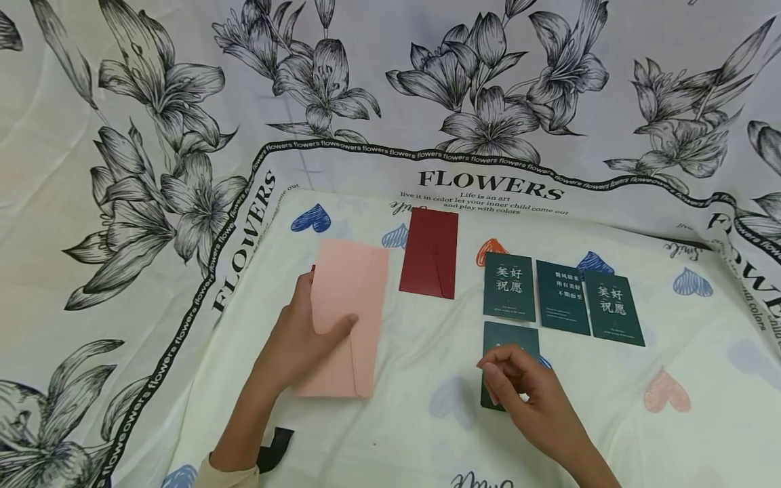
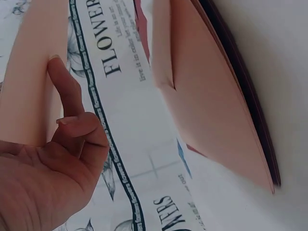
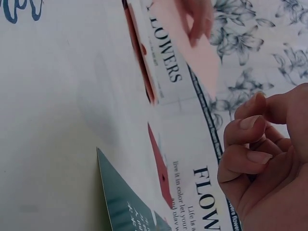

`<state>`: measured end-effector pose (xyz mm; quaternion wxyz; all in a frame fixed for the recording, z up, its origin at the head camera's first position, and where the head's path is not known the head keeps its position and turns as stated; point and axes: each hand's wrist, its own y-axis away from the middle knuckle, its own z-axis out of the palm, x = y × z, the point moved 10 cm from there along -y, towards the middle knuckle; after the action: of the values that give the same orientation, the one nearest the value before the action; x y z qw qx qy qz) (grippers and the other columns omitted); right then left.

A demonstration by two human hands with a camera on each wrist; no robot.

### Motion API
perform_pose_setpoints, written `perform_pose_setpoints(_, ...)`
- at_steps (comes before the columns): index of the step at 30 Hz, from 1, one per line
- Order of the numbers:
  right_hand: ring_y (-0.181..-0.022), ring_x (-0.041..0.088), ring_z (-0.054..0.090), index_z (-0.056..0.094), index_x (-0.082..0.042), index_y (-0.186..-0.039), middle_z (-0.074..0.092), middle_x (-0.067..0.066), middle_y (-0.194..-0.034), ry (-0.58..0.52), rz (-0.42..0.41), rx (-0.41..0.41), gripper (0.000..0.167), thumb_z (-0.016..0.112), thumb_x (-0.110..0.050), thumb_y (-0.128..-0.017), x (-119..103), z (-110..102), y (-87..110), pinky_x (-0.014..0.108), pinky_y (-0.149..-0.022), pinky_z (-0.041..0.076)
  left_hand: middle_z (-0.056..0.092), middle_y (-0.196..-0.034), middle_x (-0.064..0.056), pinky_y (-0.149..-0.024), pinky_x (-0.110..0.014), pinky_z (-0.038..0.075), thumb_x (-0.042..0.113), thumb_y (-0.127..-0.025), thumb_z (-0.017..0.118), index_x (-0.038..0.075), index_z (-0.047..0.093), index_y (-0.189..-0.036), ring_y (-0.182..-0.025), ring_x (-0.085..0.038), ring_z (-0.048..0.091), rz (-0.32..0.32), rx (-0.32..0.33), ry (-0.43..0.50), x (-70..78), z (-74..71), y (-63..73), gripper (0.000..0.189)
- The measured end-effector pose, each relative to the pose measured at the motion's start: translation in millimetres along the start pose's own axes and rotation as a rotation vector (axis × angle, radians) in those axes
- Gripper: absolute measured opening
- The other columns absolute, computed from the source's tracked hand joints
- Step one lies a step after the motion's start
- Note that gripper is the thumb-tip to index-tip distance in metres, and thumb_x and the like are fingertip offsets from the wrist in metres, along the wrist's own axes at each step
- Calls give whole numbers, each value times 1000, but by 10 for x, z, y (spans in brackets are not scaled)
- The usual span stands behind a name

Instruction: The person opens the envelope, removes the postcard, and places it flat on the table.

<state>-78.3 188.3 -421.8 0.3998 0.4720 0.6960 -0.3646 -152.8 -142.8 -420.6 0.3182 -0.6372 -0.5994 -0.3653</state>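
A pale pink envelope (image 1: 366, 291) is gripped at its left side by my left hand (image 1: 299, 342), the thumb lying across its front. In the left wrist view, the left hand (image 2: 67, 159) holds one pink sheet (image 2: 29, 91) while other pink envelopes (image 2: 211, 96) lie at the right, over a dark red one (image 2: 262, 139). My right hand (image 1: 531, 400) hovers over a dark green card (image 1: 512, 332) with white print, covering its lower part. Its fingers are loosely curled with nothing between them, as the right wrist view also shows (image 3: 269, 154).
A dark red envelope (image 1: 429, 254) lies right of the pink one. Three more green cards (image 1: 509, 301), (image 1: 563, 315), (image 1: 616, 325) form a row at the right. A black piece (image 1: 277, 447) sits by the left sleeve (image 1: 226, 474). The cloth (image 1: 415, 434) has printed hearts and slight creases.
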Motion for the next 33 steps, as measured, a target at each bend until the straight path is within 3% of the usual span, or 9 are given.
perform_pose_setpoints(8, -66, 19, 61, 63, -16, -115, 61, -7, -76, 26, 19, 15, 8, 59, -12, -110, -4, -8, -8, 28, -53, 52, 71, -113, -18, -76, -41, 57, 47, -95, 78, 14, 30, -156, -90, -25, 72, -21, -32, -68, -147, -87, -80, 84)
perform_pose_setpoints(16, -65, 22, 60, 64, -19, -114, 61, -7, -75, 30, 27, 9, 8, 60, -14, -110, 16, -4, -8, 29, -53, 51, 68, -120, -24, -83, -47, 54, 44, -96, 78, 10, 29, -158, -96, -30, 69, -26, -42, -164, -268, -150, -145, 86)
perform_pose_setpoints(33, -65, 22, 61, 65, -22, -113, 62, -7, -75, 37, 64, 6, 6, 61, -18, -109, 50, 7, -17, 29, -54, 52, 65, -128, -30, -90, -56, 53, 40, -97, 76, 0, 26, -158, -105, -37, 67, -78, -102, -234, -452, -83, -208, 89)
